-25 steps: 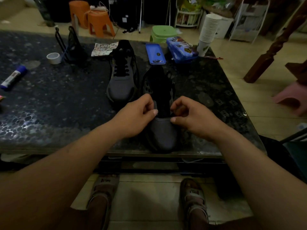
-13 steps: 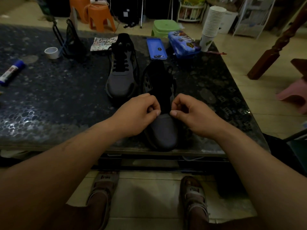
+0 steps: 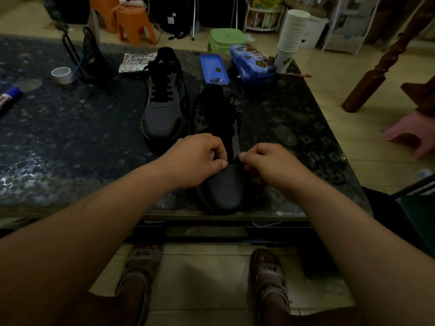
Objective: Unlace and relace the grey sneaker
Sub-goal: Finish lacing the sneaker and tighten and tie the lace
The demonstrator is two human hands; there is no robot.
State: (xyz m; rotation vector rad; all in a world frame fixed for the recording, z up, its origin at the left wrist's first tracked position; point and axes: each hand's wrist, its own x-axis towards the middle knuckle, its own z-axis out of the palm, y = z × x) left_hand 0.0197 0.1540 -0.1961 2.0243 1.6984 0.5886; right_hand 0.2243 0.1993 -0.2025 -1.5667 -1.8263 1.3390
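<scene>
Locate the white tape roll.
Head view: the white tape roll sits far left on the table, just left of the black mesh holder and beyond the glue stick.

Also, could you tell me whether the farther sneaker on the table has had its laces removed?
No, the farther sneaker has black laces crossing between its eyelets.

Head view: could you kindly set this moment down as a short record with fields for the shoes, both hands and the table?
near sneaker: grey toe towards the person, at the table's front edge
far sneaker: behind-left, black lace threaded
left hand: fingers curled, pinching at the near sneaker's lowest eyelets
right hand: likewise, opposite side
lace in grip: too dark to tell
table: dark speckled top; tape roll, blue tin, cup stack at back
</scene>
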